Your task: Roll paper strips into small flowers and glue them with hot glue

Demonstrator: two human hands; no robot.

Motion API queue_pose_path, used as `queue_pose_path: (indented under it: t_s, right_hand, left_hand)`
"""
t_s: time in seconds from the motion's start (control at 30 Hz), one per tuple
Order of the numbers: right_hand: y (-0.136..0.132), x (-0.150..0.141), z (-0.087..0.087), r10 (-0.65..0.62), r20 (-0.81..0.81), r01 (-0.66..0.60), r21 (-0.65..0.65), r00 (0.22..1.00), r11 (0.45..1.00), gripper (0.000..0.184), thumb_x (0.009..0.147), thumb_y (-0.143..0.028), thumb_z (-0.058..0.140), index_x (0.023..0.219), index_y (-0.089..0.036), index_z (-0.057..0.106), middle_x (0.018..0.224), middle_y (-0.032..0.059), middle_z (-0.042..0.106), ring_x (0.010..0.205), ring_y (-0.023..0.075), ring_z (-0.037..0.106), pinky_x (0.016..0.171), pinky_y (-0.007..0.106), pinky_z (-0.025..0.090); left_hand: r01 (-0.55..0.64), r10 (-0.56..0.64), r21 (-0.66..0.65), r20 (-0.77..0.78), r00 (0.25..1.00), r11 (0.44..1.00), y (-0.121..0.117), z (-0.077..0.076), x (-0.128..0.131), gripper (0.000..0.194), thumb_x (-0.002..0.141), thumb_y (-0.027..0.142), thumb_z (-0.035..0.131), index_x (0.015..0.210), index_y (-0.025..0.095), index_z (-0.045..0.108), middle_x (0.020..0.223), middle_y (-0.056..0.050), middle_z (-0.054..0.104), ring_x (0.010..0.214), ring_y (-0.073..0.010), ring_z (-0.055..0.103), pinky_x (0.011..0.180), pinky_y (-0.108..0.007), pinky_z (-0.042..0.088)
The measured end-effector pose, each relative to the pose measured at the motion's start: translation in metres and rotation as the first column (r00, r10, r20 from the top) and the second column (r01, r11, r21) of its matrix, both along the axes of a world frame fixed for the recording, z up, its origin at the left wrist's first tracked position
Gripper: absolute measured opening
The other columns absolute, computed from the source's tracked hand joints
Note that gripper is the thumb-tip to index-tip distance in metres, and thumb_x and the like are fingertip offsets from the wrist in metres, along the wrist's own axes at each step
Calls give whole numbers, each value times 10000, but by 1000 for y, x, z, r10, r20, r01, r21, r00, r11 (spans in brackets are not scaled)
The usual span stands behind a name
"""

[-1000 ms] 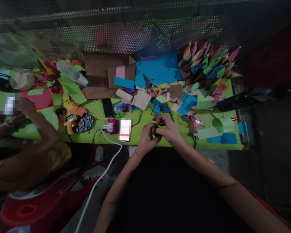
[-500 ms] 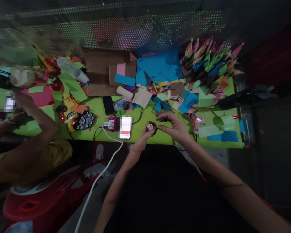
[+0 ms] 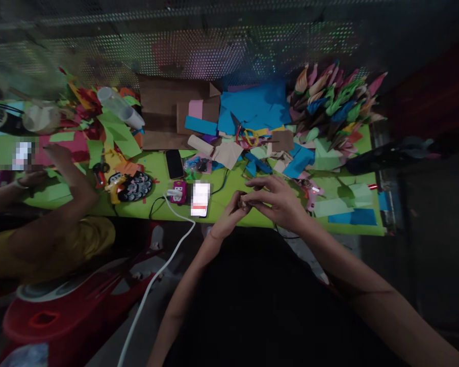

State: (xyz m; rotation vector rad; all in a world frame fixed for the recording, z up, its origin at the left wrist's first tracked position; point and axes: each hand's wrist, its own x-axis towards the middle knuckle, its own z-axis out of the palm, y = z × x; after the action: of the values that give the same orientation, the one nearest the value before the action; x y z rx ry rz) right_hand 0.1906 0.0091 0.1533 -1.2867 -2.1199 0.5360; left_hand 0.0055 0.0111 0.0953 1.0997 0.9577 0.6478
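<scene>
My left hand (image 3: 228, 216) is closed around a small beige-brown piece (image 3: 244, 203), probably folded paper, mostly hidden by fingers. From the right, my right hand (image 3: 278, 200) reaches over it, its fingertips together on the same piece. Both hands are above the front edge of the green-covered table (image 3: 237, 179). Just left of them lies a lit phone (image 3: 201, 198). To the right rests a pink glue gun (image 3: 312, 195) with a cord.
Behind are paper scraps (image 3: 227, 154), scissors (image 3: 248, 135), blue sheets (image 3: 258, 107) and a bunch of paper flowers (image 3: 336, 97). A magenta power adapter (image 3: 179, 192) carries a white cable (image 3: 153, 280). At left another person's arm (image 3: 74, 178) rests near a red chair (image 3: 53, 321).
My right hand has closed in on the small piece, now covering much of it. The other person's arm has shifted slightly, and the view has moved a little.
</scene>
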Motion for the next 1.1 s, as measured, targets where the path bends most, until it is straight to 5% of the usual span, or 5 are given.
queue_pose_path:
  t_s: [0.47,0.6,0.87,1.1]
  right_hand:
    - [0,0,12,103,231,-109,12,967,994,154,911,-214,632,970,-281,757,1158,62,722,1055,273,615,871,431,444]
    - [3,0,17,149,203,-147,-24,968,989,112,895,-214,669,938,-269,756,1146,67,722,1071,279,608,875,427,435]
    - [3,-5,7,35,60,-30,-85,998,996,149,930,-261,629,815,-238,720,1009,80,728,975,266,622,859,433,458]
    - [1,-6,4,-42,-97,30,-121,994,992,105,913,-247,639,891,-265,740,1032,68,734,1014,263,659,901,456,496]
  left_hand:
    - [76,-76,70,-6,997,995,-1,2,-3,305,820,399,654,1005,219,492,943,-6,514,929,-177,533,869,-308,471]
    - [105,-103,93,-29,994,990,0,5,-3,312,805,367,668,1016,218,493,952,-4,516,928,-173,515,865,-297,459]
    - [115,-110,82,-57,992,990,-1,12,-2,323,799,353,637,1055,216,495,925,7,506,845,-146,489,772,-265,450]
    - [82,-82,29,-2,997,996,-1,6,0,397,780,450,663,1064,229,496,981,-16,522,897,-166,495,824,-291,454]
